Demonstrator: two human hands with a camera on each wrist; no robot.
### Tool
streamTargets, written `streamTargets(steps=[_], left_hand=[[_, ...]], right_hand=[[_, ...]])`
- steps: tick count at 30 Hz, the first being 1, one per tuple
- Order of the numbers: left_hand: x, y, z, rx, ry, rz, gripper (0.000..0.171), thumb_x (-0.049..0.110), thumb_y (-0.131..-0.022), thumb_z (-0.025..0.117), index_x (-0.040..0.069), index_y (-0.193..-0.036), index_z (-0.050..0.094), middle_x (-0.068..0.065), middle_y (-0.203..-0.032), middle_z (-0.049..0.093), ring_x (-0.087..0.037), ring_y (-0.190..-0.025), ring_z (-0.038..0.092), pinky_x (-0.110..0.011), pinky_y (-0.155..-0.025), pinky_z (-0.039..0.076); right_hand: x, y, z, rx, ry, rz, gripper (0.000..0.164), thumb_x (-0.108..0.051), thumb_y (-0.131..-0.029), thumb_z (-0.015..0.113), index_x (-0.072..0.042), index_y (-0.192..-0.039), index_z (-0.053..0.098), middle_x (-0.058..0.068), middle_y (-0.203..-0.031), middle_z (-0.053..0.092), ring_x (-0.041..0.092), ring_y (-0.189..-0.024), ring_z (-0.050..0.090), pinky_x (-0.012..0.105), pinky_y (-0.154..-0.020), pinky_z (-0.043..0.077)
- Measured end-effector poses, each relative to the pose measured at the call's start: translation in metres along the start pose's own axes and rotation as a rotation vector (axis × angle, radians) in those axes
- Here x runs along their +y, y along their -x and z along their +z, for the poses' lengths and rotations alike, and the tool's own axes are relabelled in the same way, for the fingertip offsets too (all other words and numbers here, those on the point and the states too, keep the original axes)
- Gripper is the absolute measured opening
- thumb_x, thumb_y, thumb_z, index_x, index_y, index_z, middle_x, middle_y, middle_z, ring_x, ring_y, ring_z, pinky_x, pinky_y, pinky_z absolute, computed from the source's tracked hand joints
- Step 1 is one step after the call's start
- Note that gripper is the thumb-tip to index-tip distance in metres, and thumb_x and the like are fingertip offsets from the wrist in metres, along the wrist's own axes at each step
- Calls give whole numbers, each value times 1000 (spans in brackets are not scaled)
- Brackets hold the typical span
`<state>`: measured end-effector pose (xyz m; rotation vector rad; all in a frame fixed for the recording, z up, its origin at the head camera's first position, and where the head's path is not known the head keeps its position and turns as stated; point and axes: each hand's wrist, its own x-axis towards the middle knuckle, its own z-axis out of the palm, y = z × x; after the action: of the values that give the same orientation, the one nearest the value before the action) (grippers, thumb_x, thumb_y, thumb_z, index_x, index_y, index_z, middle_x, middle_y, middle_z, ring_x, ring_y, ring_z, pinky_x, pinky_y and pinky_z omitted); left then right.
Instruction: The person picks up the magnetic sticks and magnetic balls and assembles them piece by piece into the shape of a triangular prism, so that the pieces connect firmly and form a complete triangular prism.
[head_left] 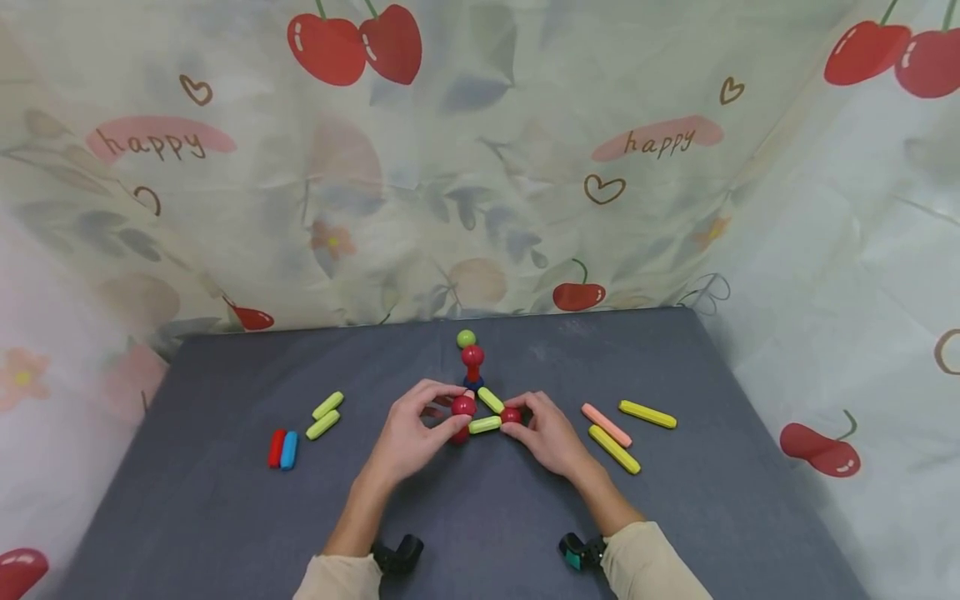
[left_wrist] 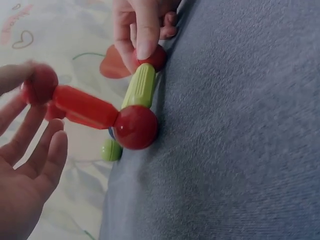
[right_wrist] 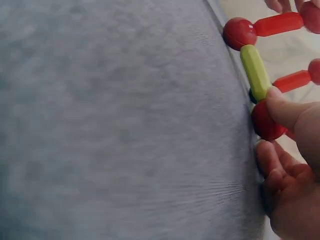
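Observation:
My left hand (head_left: 411,429) pinches a red ball (left_wrist: 42,84) between thumb and fingers. That ball tops a raised red rod (left_wrist: 86,106), whose lower end meets another red ball (left_wrist: 135,127) on the table. A yellow-green rod (head_left: 485,424) links this lower ball to a red corner ball (right_wrist: 268,121), which my right hand (head_left: 551,433) pinches. From the corner a second yellow-green rod (head_left: 491,400) runs back toward a dark blue ball (head_left: 473,383). Above the blue ball stands another red rod (right_wrist: 292,81), capped by a red ball (head_left: 472,356).
A green ball (head_left: 466,338) lies behind the built frame. On the left are two yellow-green rods (head_left: 323,425), a red rod (head_left: 277,448) and a blue rod (head_left: 288,450). Two yellow rods (head_left: 614,450) and a pink rod (head_left: 607,425) lie right. A patterned curtain (head_left: 480,167) borders the table.

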<state>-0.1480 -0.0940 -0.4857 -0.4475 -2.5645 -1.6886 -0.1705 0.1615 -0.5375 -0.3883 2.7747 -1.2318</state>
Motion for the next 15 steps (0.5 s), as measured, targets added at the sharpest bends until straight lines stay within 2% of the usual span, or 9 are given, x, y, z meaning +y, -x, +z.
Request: streamTargets(steps=[5, 7, 9, 12, 15], left_hand=[[-4, -9, -2, 109, -24, -80, 30, 33, -95, 74, 24, -123, 69, 0, -117, 68, -18, -108, 67, -43, -93, 58], [-8, -15, -1, 160, -54, -121, 28, 30, -97, 72, 21, -123, 69, 0, -116, 69, -16, -106, 67, -40, -92, 58], [-13, -22, 1, 182, -80, -157, 29, 25, -98, 71, 17, -125, 68, -1, -118, 70, -17, -107, 68, -40, -92, 58], [-23, -33, 5, 142, -105, -193, 35, 19, -96, 71, 14, -131, 65, -5, -126, 69, -21, -114, 67, -41, -95, 58], [-30, -43, 10, 47, -115, -209, 44, 19, -95, 73, 14, -138, 61, -8, -136, 65, -26, -122, 66, -45, -100, 56]], right_hand=[[0, -8, -7, 49, 130, -84, 39, -23, -95, 74, -19, -133, 67, 2, -120, 69, 11, -80, 57, 30, -76, 52], [-3, -11, -9, 91, 191, -87, 45, -21, -96, 72, -19, -140, 63, 3, -131, 67, 13, -89, 60, 35, -83, 55], [-8, -10, -10, 127, 208, -71, 49, -17, -97, 71, -18, -144, 59, 6, -138, 62, 16, -92, 61, 38, -85, 55], [-19, -2, -7, 159, 183, -30, 47, -11, -97, 69, -15, -142, 59, 8, -131, 59, 14, -87, 59, 33, -79, 55], [-29, 10, 1, 136, 117, 3, 42, -8, -94, 71, -14, -134, 62, 8, -113, 59, 11, -77, 53, 26, -69, 48]])
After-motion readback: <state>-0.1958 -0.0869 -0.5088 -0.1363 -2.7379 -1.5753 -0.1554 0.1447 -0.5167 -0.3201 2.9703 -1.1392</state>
